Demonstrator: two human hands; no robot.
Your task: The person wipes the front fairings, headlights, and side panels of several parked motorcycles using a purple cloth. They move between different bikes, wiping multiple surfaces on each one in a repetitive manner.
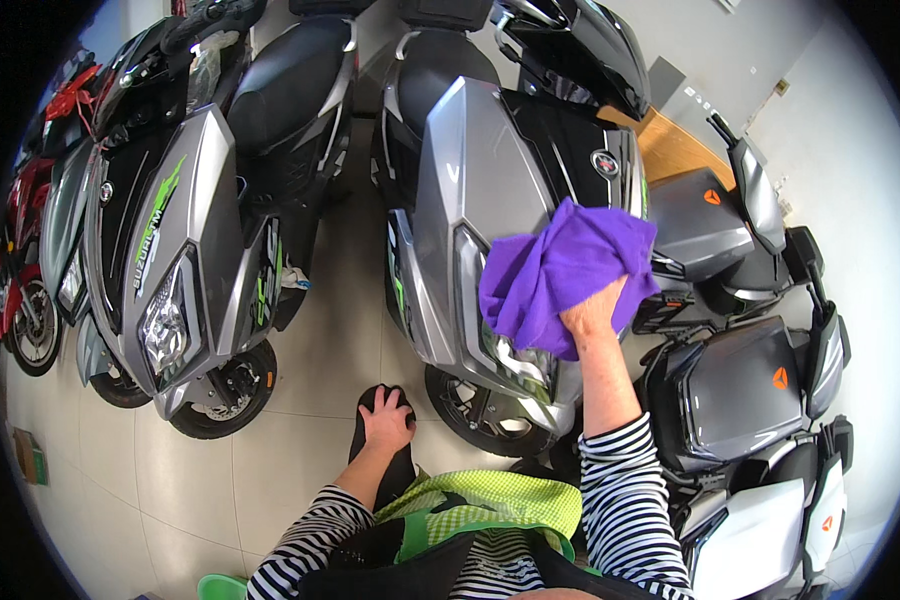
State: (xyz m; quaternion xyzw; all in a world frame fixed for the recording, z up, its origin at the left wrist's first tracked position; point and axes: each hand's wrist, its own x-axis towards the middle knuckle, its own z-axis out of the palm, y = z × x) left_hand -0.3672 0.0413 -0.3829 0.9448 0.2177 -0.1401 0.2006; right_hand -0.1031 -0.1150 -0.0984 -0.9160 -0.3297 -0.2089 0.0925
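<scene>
A bunched purple cloth (555, 270) lies against the front of a grey and black motor scooter (485, 150). My right hand (598, 305) presses it there, its fingers mostly hidden in the folds. The cloth covers part of the front panel and reaches down over the headlight (525, 362). My left hand (387, 418) rests on my black-clad knee with its fingers spread, and it holds nothing. Below the scooter's nose shows its front wheel (480, 410).
A matching grey scooter (210, 200) stands to the left, with a red one (35, 200) farther off. Along the right wall are smaller grey scooters (735, 390) and a white one (750, 540). A green basin (222, 587) sits on the tiled floor at lower left.
</scene>
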